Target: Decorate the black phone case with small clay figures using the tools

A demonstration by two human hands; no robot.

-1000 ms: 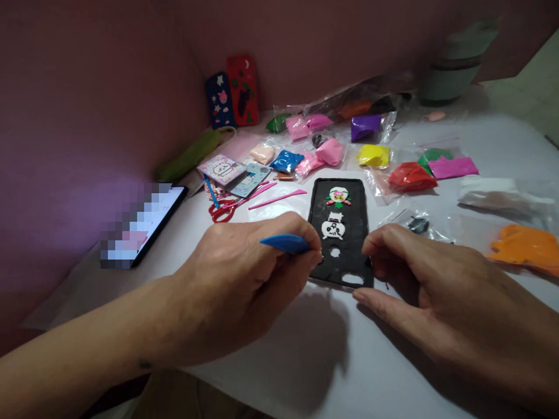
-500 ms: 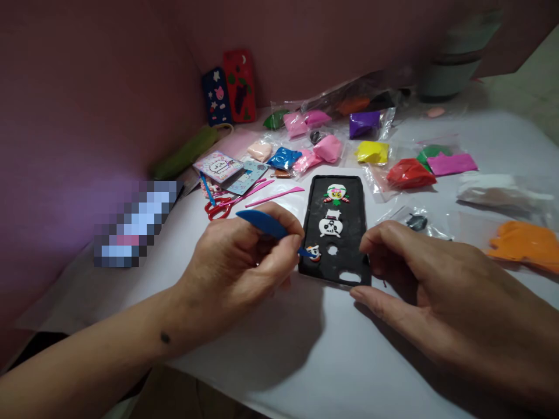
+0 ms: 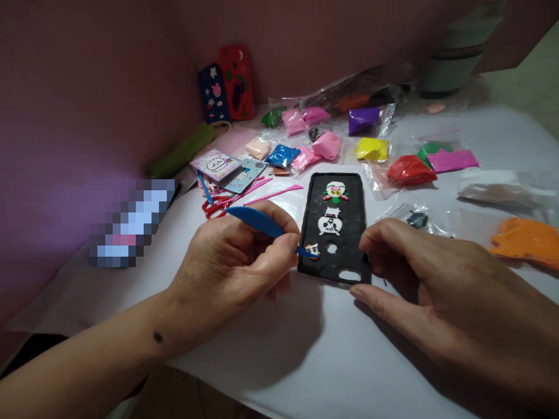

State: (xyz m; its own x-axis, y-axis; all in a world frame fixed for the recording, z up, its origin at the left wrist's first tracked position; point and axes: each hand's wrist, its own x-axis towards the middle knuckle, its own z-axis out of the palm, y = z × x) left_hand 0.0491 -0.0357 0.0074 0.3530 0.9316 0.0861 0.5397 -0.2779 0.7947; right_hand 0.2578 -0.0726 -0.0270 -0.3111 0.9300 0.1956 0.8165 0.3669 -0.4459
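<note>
A black phone case (image 3: pixel 353 203) lies on the white table (image 3: pixel 305 361), carrying three small clay figures. My left hand (image 3: pixel 231 267) pinches a blue modelling tool (image 3: pixel 262 223) like a pen. The tool's tip touches the lowest clay figure (image 3: pixel 313 251) at the case's near left corner. My right hand (image 3: pixel 437 279) rests on the table against the case's near right edge, fingers bent and touching the case, thumb stretched out below it.
Bags of coloured clay lie behind the case: blue (image 3: pixel 283 155), pink (image 3: pixel 327 145), yellow (image 3: pixel 372 149), purple (image 3: pixel 364 120), red (image 3: pixel 410 170), orange (image 3: pixel 524 238). Red scissors (image 3: pixel 217 206) and pink tools (image 3: pixel 273 194) lie to the left. Two decorated cases (image 3: pixel 227 87) lean on the wall. A phone (image 3: pixel 131 224) lies far left.
My left hand has drawn back to the left and tilted the blue tool, uncovering the lowest clay figure. The right hand has stayed by the case.
</note>
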